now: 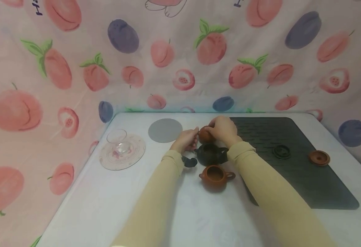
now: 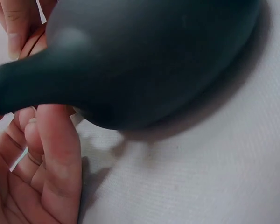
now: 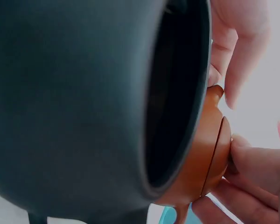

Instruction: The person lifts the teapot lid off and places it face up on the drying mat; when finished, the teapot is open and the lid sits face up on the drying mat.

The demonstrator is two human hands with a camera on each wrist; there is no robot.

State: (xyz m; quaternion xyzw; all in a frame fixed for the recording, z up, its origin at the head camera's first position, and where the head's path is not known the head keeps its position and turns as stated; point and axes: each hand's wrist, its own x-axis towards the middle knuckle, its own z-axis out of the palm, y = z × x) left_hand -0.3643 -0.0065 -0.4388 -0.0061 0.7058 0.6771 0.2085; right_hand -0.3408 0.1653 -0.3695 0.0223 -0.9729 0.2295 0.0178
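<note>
A small brown teapot [image 1: 204, 134] with its lid on stands at the far middle of the table. My right hand [image 1: 224, 128] comes over it, and its fingertips [image 3: 252, 163] pinch the lid [image 3: 218, 156]. From the left, my left hand [image 1: 185, 139] touches the pot's side with nearly straight fingers [image 2: 56, 154]. Just in front stands a dark teapot [image 1: 210, 154] without a lid; it fills both wrist views [image 2: 149, 56] [image 3: 74, 107]. Nearer still sits a second brown teapot [image 1: 216, 175], also open.
A dark mat [image 1: 310, 178] on the right carries a dark lid [image 1: 281, 152] and a brown lid [image 1: 319, 157]. A grey round coaster [image 1: 165, 130] and a glass cup [image 1: 117, 140] on a patterned disc [image 1: 134, 157] lie at the left. A fruit-print cloth hangs behind.
</note>
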